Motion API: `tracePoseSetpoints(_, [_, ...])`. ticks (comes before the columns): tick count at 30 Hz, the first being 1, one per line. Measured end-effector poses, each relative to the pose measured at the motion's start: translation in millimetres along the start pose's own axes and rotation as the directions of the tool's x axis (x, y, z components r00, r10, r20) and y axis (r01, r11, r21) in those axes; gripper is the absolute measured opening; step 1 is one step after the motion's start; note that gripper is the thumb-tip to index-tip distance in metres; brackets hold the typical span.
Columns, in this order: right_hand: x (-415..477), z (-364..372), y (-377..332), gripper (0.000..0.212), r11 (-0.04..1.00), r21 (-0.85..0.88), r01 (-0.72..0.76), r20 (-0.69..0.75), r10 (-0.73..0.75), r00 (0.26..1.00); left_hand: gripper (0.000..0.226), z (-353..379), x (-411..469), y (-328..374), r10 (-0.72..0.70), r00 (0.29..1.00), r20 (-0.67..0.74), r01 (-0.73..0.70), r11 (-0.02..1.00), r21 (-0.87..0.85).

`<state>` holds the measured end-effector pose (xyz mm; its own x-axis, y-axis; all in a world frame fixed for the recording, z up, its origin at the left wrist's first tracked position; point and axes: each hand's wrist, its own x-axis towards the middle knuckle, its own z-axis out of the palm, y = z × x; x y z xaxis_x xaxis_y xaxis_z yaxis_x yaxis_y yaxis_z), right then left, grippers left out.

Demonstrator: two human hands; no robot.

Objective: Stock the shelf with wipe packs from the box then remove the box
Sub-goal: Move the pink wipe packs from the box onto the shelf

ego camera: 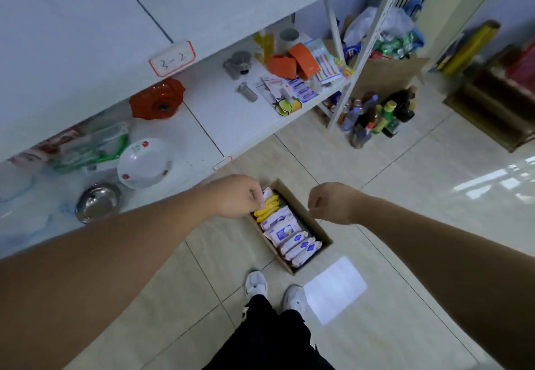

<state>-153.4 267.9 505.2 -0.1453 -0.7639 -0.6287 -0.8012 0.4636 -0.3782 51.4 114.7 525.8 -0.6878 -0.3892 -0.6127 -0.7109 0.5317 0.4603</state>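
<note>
The wipe packs (285, 232) stand on edge in a row inside the cardboard box (318, 232), which sits on the floor just before the shelf (231, 126). They look soft, light and slick-wrapped, so the top edge is probably the best place to pinch. The left hand (234, 196), at the box's far end, apparently pinches one. The right hand (330, 203), over the box's right wall, is clenched and empty.

Pale glossy tiled floor (405, 196) with dark grout lines and window glare (492, 181) at right. White shelf unit (225, 115) along the left. Cream standing air conditioner (434, 8) against a light wall (518, 2). Bottles (376, 118) clustered on the floor, white paper sheet (335, 288) lying flat.
</note>
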Motion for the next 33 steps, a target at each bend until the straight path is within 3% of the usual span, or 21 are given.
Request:
tracePoseSetpoints(4, [25.9,50.3,42.4,0.018,0.997,0.043,-0.059,0.105,0.054,0.993,0.015,62.0,47.4,-22.4,-0.037,0.995,0.095,0.041,0.998,-0.040])
tracePoseSetpoints(7, [57.0,92.3,76.4,0.020,0.987,0.106,-0.123,0.122,0.110,0.986,0.028,109.1,89.1,-50.4,-0.069,0.986,0.150,0.076,0.996,-0.038])
tracePoseSetpoints(10, [93.7,131.2,101.0,0.028,0.970,0.162,-0.180,0.108,0.164,0.981,0.023,152.1,126.3,-79.3,-0.101,0.971,0.219,0.117,0.991,-0.062])
tracePoseSetpoints(14, [142.6,183.6,128.9,0.031,0.946,0.232,-0.226,0.125,0.202,0.971,0.029,209.8,170.5,-121.0,-0.220,0.951,0.219,0.266,0.941,-0.209])
tracePoseSetpoints(17, [175.4,225.2,151.9,0.029,0.928,0.271,-0.257,0.131,0.229,0.965,0.020,245.9,201.3,-149.5,-0.250,0.943,0.222,0.301,0.922,-0.242])
tracePoseSetpoints(21, [213.3,269.2,178.3,0.027,0.908,0.284,-0.307,0.163,0.269,0.949,0.016,283.5,242.5,-174.2,-0.260,0.944,0.203,0.307,0.918,-0.253])
tracePoseSetpoints(26, [263.1,310.9,207.5,0.040,0.931,0.197,-0.306,0.176,0.273,0.946,0.024,319.7,298.3,-193.9,-0.219,0.955,0.202,0.262,0.941,-0.216])
tracePoseSetpoints(28, [282.3,322.9,215.6,0.043,0.944,0.172,-0.282,0.159,0.256,0.954,0.020,332.6,319.7,-203.3,-0.201,0.961,0.192,0.242,0.944,-0.223])
tracePoseSetpoints(31, [309.2,338.5,228.8,0.044,0.970,0.122,-0.210,0.116,0.196,0.974,0.040,349.4,348.6,-213.3,-0.212,0.969,0.126,0.235,0.950,-0.204])
tracePoseSetpoints(33, [324.9,347.0,237.1,0.046,0.984,0.071,-0.163,0.118,0.154,0.981,0.037,359.4,365.8,-219.0,-0.173,0.981,0.085,0.185,0.970,-0.159])
